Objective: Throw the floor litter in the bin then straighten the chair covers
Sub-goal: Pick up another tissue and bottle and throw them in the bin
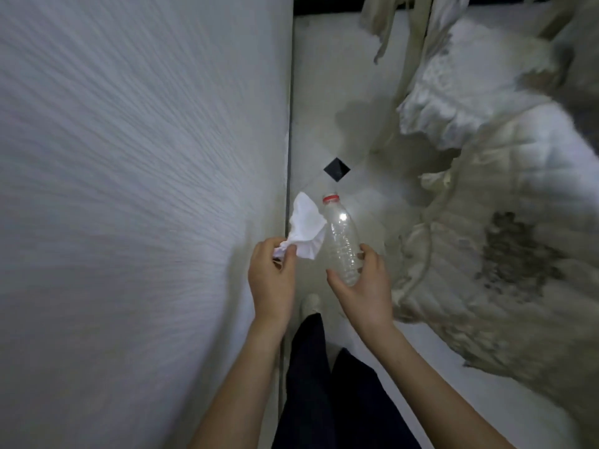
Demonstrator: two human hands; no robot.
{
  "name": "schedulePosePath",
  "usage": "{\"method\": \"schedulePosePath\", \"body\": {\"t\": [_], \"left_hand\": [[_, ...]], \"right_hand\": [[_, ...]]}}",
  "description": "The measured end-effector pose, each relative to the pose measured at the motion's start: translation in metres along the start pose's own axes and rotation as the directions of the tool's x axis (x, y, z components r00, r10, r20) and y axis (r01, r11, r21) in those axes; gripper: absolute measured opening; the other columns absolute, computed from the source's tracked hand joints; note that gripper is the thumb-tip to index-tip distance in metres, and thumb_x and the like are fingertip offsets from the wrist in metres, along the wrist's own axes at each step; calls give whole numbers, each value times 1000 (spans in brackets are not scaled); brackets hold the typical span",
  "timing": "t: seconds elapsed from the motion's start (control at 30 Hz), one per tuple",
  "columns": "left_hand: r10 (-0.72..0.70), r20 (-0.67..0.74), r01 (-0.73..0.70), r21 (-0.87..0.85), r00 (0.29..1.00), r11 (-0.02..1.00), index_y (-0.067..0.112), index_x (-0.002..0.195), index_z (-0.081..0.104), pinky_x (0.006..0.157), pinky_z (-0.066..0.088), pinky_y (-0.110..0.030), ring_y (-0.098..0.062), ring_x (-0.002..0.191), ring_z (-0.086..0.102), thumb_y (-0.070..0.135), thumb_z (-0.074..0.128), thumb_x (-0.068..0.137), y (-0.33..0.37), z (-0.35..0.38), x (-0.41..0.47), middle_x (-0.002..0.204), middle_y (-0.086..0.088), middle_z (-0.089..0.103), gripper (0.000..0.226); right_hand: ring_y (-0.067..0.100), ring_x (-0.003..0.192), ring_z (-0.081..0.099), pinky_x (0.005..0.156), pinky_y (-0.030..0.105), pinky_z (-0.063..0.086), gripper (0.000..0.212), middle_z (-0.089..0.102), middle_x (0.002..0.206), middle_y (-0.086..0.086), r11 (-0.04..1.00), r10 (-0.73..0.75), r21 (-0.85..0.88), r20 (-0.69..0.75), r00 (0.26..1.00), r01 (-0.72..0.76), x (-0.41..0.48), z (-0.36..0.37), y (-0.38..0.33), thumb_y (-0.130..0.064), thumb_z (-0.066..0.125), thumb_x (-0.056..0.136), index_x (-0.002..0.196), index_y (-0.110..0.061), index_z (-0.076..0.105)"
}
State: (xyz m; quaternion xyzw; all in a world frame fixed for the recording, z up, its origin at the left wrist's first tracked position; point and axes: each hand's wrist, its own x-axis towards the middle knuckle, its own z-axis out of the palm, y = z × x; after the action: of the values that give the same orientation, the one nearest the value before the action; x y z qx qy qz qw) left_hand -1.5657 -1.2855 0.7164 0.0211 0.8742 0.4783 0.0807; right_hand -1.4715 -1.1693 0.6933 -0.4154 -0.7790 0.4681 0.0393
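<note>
Single view, head-mounted wide-angle, pointing steeply down along the person's front. Near edge catches both forearms and dark trousers, one shoe just beyond. Hands sit mid-frame, close to the lens. Textured wall fills the left half, tiled floor runs far up the centre, covered chairs crowd the right. Edges bend with lens distortion.
</note>
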Motion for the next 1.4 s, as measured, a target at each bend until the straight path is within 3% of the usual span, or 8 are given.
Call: {"method": "schedulePosePath", "body": {"t": [0.13, 0.37, 0.53, 0.67, 0.77, 0.9, 1.2, 1.4], "left_hand": [[63, -36, -64, -33, 997, 997, 24, 91, 63, 66, 42, -12, -7, 81, 59, 18, 64, 91, 76, -56, -29, 90, 5, 62, 7], [215, -18, -215, -107, 976, 971, 21, 89, 63, 63, 41, -11, -3, 78, 57, 21, 63, 92, 180, -107, -48, 88, 9, 60, 3], [319, 28, -309, -189, 947, 932, 20, 92, 64, 65, 44, -18, -3, 79, 57, 23, 63, 92, 234, -101, -50, 90, 8, 61, 3], [416, 145, -380, -223, 898, 898, 24, 92, 63, 61, 43, -12, 5, 76, 55, 23, 64, 93, 265, -71, -59, 84, 14, 58, 2], [482, 252, -418, -267, 839, 868, 27, 91, 63, 61, 45, -16, -1, 75, 58, 23, 66, 92, 284, -40, -68, 85, 11, 60, 5], [596, 413, -488, -344, 689, 803, 25, 95, 63, 65, 45, -12, 1, 84, 56, 22, 65, 93, 318, 1, -90, 91, 14, 60, 4], [700, 674, -495, -536, 236, 684, 21, 93, 67, 62, 40, -7, 2, 79, 56, 19, 66, 92, 370, 85, -221, 85, 14, 60, 3], [643, 766, -476, -571, -16, 669, 23, 92, 67, 65, 44, -13, -2, 81, 58, 20, 66, 91, 341, 109, -346, 89, 12, 63, 3]], "right_hand": [[19, 117, 49, 99, 33, 42, 72, 47, 122, -3, 997, -79, 2, -72, 994, 80, -41, -69, -66, -40, 74, 78, 137, -14, 42], [17, 106, 53, 92, 44, 48, 63, 50, 114, -6, 976, -198, 36, -281, 939, 217, -95, -166, -135, -40, 77, 75, 127, -20, 48], [10, 105, 56, 89, 41, 51, 60, 51, 112, -15, 965, -192, 80, -427, 884, 248, -119, -218, -146, -48, 73, 74, 125, -31, 48], [11, 107, 55, 91, 40, 51, 70, 49, 119, -11, 973, -137, 84, -541, 830, 215, -130, -241, -136, -46, 75, 76, 135, -29, 43], [9, 102, 54, 88, 39, 51, 68, 49, 118, -10, 982, -74, 91, -618, 782, 164, -137, -254, -124, -45, 76, 77, 134, -29, 43], [8, 96, 57, 81, 35, 54, 69, 51, 116, -10, 979, 80, 182, -747, 660, 87, -152, -280, -105, -42, 78, 75, 135, -27, 45], [14, 99, 59, 85, 41, 53, 63, 52, 114, -10, 938, 347, 336, -911, 223, -86, -259, -336, -25, -38, 79, 75, 129, -24, 50], [6, 95, 58, 74, 19, 46, 55, 50, 109, -21, 871, 483, 479, -875, 10, -109, -356, -343, 42, -36, 78, 77, 122, -34, 48]]}}
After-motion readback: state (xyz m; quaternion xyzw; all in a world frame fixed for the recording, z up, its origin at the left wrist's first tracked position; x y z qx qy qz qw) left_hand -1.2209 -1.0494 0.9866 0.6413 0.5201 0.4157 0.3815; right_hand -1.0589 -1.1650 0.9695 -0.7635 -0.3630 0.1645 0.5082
